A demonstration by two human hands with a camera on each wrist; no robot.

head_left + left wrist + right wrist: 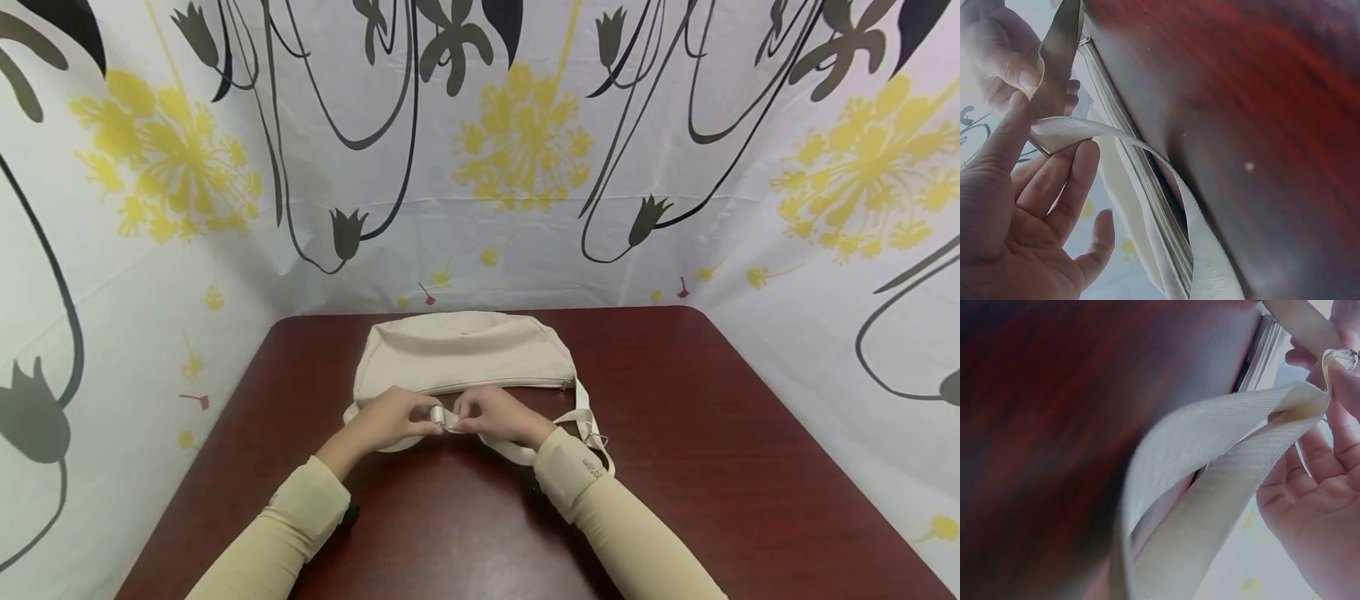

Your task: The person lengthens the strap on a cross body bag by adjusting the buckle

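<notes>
A cream zippered bag (pixel 465 346) lies on the table, its zipper facing the person. Just in front of it, my left hand (pixel 393 417) pinches the bag's webbing strap (pixel 1141 142) between thumb and fingers. A thin metal edge shows at the strap there in the left wrist view, mostly hidden by the fingers. Close beside it, my right hand (pixel 498 414) pinches another stretch of the strap (pixel 1179 434), which loops down from the fingertips in the right wrist view. A short folded piece of strap spans the gap between both hands.
The dark red-brown table (pixel 712 467) extends around the bag. More strap (pixel 592 433) hangs in loops at the bag's right end, near the right sleeve. A white floral cloth (pixel 510 242) stands behind and along both sides of the table.
</notes>
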